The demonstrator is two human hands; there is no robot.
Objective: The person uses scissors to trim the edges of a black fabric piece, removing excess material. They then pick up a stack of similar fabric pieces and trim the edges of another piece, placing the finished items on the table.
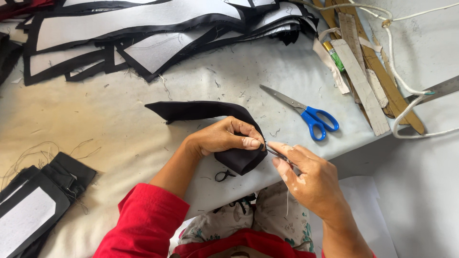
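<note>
Two hands meet at the near edge of the table [119,119], and much of what they do is hard to read. Curled shut, the left hand [224,137] grips the black fabric piece [205,111], covering its middle, so only the pointed tail and the folded lower end show. The right hand [311,179] pinches a thin dark metal tool [276,153] between thumb and forefinger; most of the tool is hidden by the fingers, and whether it is a needle or small snips I cannot tell. Its tip touches the folded end of the fabric. A pale thread [287,203] hangs below the right hand, its upper end lost under the palm. The fabric's long axis runs from upper left, where the narrow point lies flat on the table, down to the right, where the wider end overhangs the table edge. Blue-handled scissors [306,113] lie just beyond, blades pointing up-left. Stacked black-and-white pieces [143,28] are cut off at the top edge.
</note>
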